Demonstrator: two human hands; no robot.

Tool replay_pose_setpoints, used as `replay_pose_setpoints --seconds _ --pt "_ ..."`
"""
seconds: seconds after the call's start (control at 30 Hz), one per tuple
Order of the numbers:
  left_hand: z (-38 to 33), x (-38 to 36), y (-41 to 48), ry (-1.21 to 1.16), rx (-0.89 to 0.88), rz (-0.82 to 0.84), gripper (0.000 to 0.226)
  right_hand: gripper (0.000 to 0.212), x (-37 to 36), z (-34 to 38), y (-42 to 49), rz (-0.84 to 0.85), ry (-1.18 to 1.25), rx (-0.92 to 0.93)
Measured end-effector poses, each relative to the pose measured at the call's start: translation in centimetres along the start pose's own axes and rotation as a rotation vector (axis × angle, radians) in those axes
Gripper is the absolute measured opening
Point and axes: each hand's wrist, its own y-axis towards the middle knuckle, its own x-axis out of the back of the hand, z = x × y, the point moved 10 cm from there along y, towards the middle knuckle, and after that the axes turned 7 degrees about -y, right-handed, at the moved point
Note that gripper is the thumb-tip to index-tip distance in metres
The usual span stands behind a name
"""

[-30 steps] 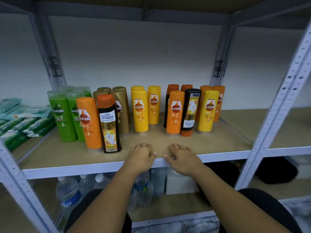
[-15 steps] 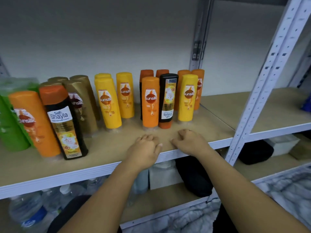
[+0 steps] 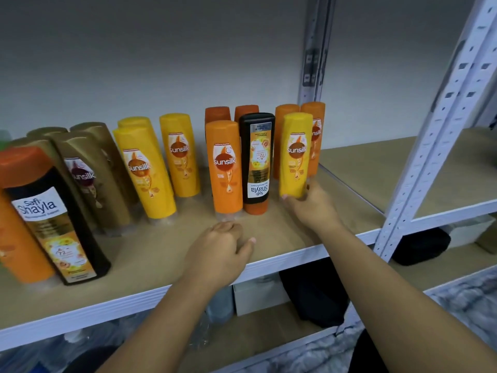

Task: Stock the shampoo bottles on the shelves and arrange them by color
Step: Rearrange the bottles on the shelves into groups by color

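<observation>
**Sorting partly done, a yellow stray in hand**

My right hand [image 3: 309,208] is closed round the foot of a yellow bottle [image 3: 295,157], which stands on the right part of the shelf [image 3: 150,254], just in front of the orange pair [image 3: 313,130]. My left hand [image 3: 217,246] rests on the shelf board near the front edge, fingers loosely curled, holding nothing.

As I read it, all the bottles I can see are on the shelf, so stocking looks mostly finished; the colour sorting is not.

- The gold bottles [image 3: 91,173] sit together.
- The yellow group [image 3: 161,162] sits together, just right of the gold.
- The bottle I hold belongs with that group but sits well apart from it.
- A black bottle [image 3: 256,157] stands cap-down among the orange bottles [image 3: 226,168].
- A second black bottle with an orange cap [image 3: 53,219] stands at the left front, beside a blurred orange one [image 3: 16,238], far from their likes.

Between my yellow bottle and its group stand the front orange bottle and the cap-down black one, so I judge it must go up and over, or round the front past my left hand. The bottles are tall, narrow and close-packed; a brush could topple several.

The steel post [image 3: 430,146] rises at my right. Below are a white box [image 3: 258,294] and a dark bag [image 3: 314,292].
</observation>
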Motion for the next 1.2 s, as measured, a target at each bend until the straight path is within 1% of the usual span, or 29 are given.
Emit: replay_pose_setpoints --seconds 0.1,0.23,0.33,0.5,0.63,0.83,0.93,1.2 --pt "0.2 0.6 0.2 0.007 0.048 -0.016 0.05 0.072 0.0 -0.1 0.6 -0.007 0.043 0.012" --pt "1.1 1.3 0.3 0.003 0.092 -0.047 0.047 0.071 -0.6 -0.1 1.0 0.004 0.027 0.043" --pt "1.4 1.3 0.2 -0.005 0.09 -0.05 0.043 0.073 -0.5 -0.1 1.0 -0.007 0.022 0.045" --pt "2.0 1.7 -0.4 -0.035 0.12 -0.047 0.043 0.08 -0.3 0.1 -0.4 0.002 -0.004 0.031" --pt "2.8 2.2 -1.1 -0.036 0.12 -0.036 0.038 0.072 0.0 0.6 -2.6 0.021 -0.033 0.026" --pt "4.2 2.7 -2.8 -0.086 0.076 -0.014 0.049 0.058 -0.5 1.8 -6.3 0.059 -0.029 0.037" --pt "4.8 3.3 -3.7 -0.091 0.084 -0.027 0.042 0.056 -1.3 2.9 -8.2 0.086 -0.018 0.071" --pt "7.2 5.1 -6.5 -0.087 0.164 -0.052 0.038 0.056 -5.6 7.8 -12.8 0.17 0.041 0.195"
